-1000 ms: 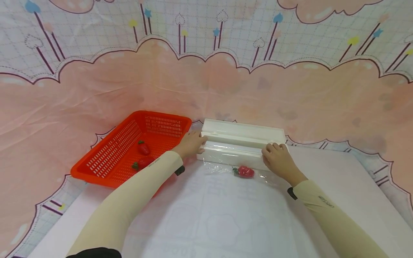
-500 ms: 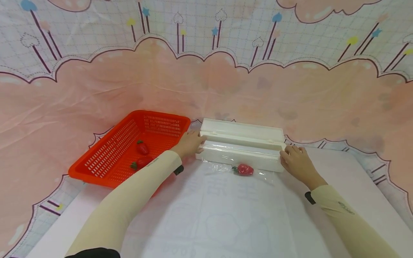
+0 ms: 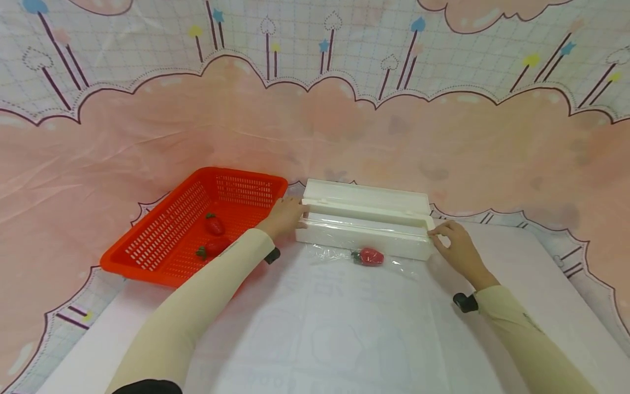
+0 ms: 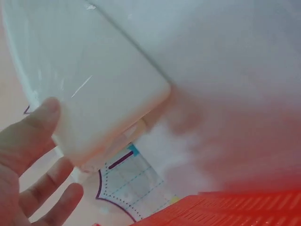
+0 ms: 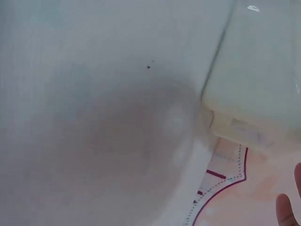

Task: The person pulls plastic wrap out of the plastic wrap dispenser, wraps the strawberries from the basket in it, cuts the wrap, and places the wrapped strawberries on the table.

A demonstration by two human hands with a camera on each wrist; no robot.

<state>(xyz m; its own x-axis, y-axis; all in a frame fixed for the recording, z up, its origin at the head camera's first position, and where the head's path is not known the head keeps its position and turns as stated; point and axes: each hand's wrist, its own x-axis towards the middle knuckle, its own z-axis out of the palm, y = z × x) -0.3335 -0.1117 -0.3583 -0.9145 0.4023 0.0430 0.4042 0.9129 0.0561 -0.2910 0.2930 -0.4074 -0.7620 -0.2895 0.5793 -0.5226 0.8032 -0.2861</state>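
Observation:
A long white cling film box [image 3: 364,241] lies across the table, its lid tipped back. Clear film [image 3: 325,253] runs from it over the front onto the table. A red strawberry [image 3: 370,256] with green leaves lies at the film there. At the box's left end, my left hand [image 3: 283,219] holds on with thumb and fingers; the left wrist view shows the thumb [image 4: 44,115] on its edge. My right hand [image 3: 460,249] pinches at the right front corner, thumb and index tips together. In the right wrist view only fingertips [image 5: 284,209] show.
Left of the box stands a red plastic basket [image 3: 152,241] with two more red fruits [image 3: 214,224] in it. White cloth [image 3: 334,334] covers the table. Behind hangs a pink patterned backdrop [image 3: 344,131].
My right hand has moved right along the box's front to its right corner, and its thumb and index now form a ring. My left hand stays at the left end.

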